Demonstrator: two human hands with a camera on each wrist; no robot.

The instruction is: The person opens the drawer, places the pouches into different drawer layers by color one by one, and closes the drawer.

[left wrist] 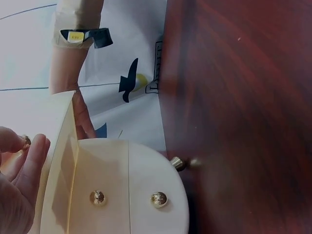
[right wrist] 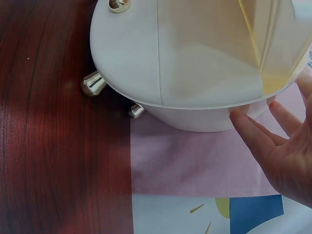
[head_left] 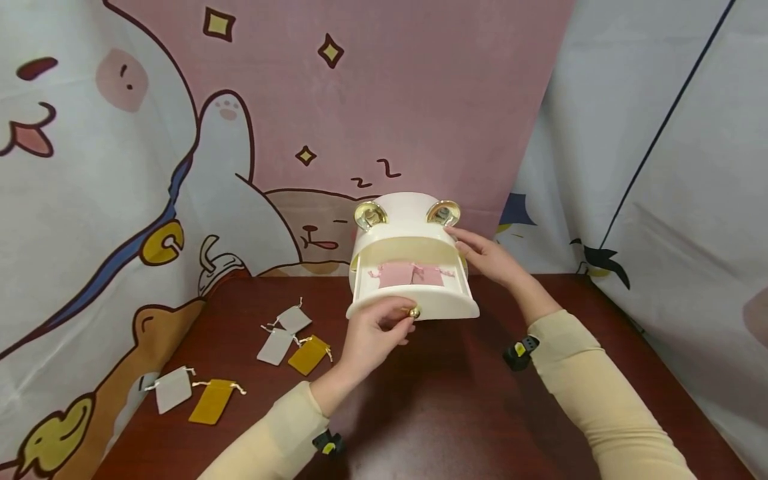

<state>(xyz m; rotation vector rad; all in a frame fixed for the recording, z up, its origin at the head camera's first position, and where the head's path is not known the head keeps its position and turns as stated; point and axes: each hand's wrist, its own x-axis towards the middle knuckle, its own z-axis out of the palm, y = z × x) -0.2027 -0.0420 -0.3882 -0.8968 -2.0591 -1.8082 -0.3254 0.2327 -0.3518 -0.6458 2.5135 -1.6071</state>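
A white drawer box (head_left: 405,207) with gold ear-shaped pieces on top stands at the back of the table. Its top drawer (head_left: 447,308) is pulled out, and two pink drawstring pouches (head_left: 396,274) lie side by side inside. My left hand (head_left: 367,337) pinches the gold knob (head_left: 415,312) on that drawer's front between thumb and fingers. With fingers extended, my right hand (head_left: 491,259) rests against the box's right side, just below the ear. In the left wrist view, two lower fronts with gold knobs (left wrist: 99,197) sit flush beneath the drawer.
Several pouches lie on the dark red table (head_left: 456,413) to the left: grey ones (head_left: 276,347) and mustard-yellow ones (head_left: 213,402). Short gold feet (right wrist: 93,84) hold up the box. Behind it hangs a printed cartoon cloth (head_left: 432,100).
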